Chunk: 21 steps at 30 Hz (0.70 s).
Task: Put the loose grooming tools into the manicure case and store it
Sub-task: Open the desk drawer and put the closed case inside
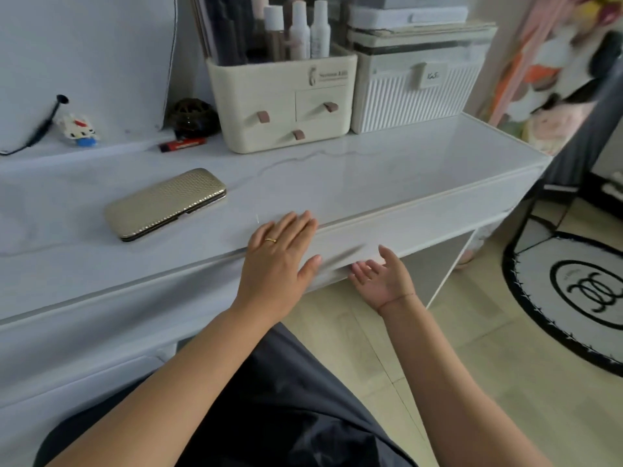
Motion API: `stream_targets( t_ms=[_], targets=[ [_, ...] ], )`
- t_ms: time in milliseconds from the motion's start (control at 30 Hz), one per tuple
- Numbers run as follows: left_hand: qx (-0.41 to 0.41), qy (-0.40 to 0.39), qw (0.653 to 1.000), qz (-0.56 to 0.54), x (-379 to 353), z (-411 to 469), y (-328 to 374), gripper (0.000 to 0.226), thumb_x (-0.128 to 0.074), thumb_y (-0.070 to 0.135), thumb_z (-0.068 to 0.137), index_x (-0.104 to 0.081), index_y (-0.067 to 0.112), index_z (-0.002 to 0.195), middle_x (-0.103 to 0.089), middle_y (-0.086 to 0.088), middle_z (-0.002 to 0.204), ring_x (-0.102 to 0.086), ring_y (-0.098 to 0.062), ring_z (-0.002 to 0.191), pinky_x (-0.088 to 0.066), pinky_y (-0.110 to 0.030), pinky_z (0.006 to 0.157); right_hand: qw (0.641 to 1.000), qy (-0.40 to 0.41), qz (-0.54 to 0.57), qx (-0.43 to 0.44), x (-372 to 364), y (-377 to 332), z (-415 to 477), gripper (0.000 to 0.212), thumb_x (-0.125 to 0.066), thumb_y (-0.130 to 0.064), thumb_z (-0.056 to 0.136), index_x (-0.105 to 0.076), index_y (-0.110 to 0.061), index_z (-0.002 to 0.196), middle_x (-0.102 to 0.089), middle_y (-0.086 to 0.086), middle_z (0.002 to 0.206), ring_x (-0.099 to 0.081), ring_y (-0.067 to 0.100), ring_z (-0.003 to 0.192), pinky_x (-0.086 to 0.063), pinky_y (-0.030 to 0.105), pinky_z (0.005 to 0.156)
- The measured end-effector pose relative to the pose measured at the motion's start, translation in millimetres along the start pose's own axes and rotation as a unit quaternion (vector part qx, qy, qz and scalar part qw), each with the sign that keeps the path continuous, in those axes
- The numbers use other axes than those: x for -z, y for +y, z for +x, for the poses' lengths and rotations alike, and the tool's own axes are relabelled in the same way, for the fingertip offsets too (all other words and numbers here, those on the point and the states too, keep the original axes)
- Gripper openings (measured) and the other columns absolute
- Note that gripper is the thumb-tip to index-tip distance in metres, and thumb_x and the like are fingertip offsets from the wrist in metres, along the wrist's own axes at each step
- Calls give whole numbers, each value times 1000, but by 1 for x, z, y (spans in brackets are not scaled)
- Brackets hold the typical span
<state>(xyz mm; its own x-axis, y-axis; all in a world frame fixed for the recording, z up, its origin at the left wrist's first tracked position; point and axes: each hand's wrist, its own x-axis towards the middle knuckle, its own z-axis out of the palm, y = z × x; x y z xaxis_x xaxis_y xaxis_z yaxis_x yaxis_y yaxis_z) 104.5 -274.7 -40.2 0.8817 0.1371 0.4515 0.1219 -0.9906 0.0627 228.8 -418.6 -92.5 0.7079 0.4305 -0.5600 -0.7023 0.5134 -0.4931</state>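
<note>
Over the front edge of the desk (387,170), both bare forearms reach forward from the bottom of the view, above a dark lap. The left hand (278,254) lies palm down, fingers extended and close together, resting flat on the desk's front edge with the thumb hanging over the lip; a gold ring (270,240) sits on one finger. The right hand (379,278) is lower, turned palm up with fingers loosely curled and spread, just under the bottom edge of the drawer front (404,227), which looks motion-blurred there. Whether its fingertips touch the underside I cannot tell. Both hands are empty.

The desk top is white and glossy with faint grey veining. A gold, textured manicure case (165,203) lies closed on it, left of the left hand and well apart from it, set at a slant. Toward the back stands a cream organizer (283,102) with three small drawers and brown pull tabs, holding bottles and tubes on top. Just beside it on the right is a white ribbed box (414,92) with more boxes stacked above. Near the back left are a red and black lighter (183,145), a dark round object (192,116), a small toy figure (79,128) and a black cable (40,128). Pale wood flooring shows at right, with a round black-and-white rug (573,298).
</note>
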Motion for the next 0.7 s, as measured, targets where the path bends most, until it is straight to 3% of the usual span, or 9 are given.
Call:
stream_targets(
  t_ms=[233, 400, 467, 533, 567, 600, 667, 700],
  targets=[
    [2, -4, 1000, 24, 0, -2, 4, 56, -35, 42, 91, -44, 12, 137, -46, -4, 143, -43, -23, 132, -22, -37, 106, 991, 2, 89, -101, -3, -9, -2, 72, -49, -52, 88, -32, -7, 142, -40, 9, 142, -42, 25, 131, -34, 39, 106],
    [-4, -8, 1000, 18, 0, -6, 4, 57, -33, 45, 92, -43, 12, 138, -44, -5, 144, -40, -24, 133, -20, -38, 108, 992, 15, 79, -96, 11, -6, -8, 64, -46, -57, 87, -46, -9, 129, -58, 5, 116, -57, 21, 103, -41, 31, 93],
    [-4, 1, 1000, -3, 0, -6, 5, 54, -34, 45, 92, -47, 14, 134, -45, -5, 143, -40, -24, 133, -20, -39, 108, 995, 14, 40, -88, 24, -5, -16, 59, -44, -57, 88, -51, -8, 120, -59, 6, 105, -57, 20, 97, -43, 29, 85],
    [-3, 25, 999, -43, 0, -6, 9, 46, -39, 44, 91, -59, 16, 122, -50, -7, 138, -44, -25, 129, -24, -40, 106, 993, 58, -104, -8, 38, -11, -24, 52, -41, -59, 87, -52, -10, 100, -56, 11, 92, -55, 22, 88, -43, 33, 78],
    [-4, 42, 997, -68, -1, -6, 12, 41, -43, 42, 89, -65, 17, 113, -54, -7, 134, -46, -26, 125, -27, -39, 103, 964, 110, -223, 91, 45, -17, -29, 47, -42, -60, 84, -50, -14, 89, -50, 11, 86, -50, 22, 81, -41, 34, 73],
    [-3, 60, 994, -90, 0, -8, 17, 35, -46, 40, 88, -68, 18, 104, -58, -7, 127, -48, -25, 119, -30, -38, 99, 896, 166, -344, 226, 52, -23, -35, 41, -44, -60, 81, -47, -18, 84, -46, 10, 87, -46, 20, 81, -37, 33, 73],
    [0, 87, 989, -122, 1, -12, 27, 28, -51, 38, 86, -71, 19, 88, -62, -3, 108, -52, -23, 100, -36, -35, 85, 699, 203, -506, 463, 58, -38, -51, 36, -51, -48, 83, -51, -19, 104, -47, 11, 110, -45, 21, 105, -33, 34, 89],
    [-3, 94, 987, -131, 1, -15, 32, 28, -52, 38, 86, -71, 18, 82, -62, -1, 98, -52, -21, 91, -36, -33, 78, 618, 179, -556, 526, 56, -44, -61, 39, -52, -42, 86, -50, -18, 118, -45, 9, 124, -40, 20, 120, -28, 33, 98]
  ],
)
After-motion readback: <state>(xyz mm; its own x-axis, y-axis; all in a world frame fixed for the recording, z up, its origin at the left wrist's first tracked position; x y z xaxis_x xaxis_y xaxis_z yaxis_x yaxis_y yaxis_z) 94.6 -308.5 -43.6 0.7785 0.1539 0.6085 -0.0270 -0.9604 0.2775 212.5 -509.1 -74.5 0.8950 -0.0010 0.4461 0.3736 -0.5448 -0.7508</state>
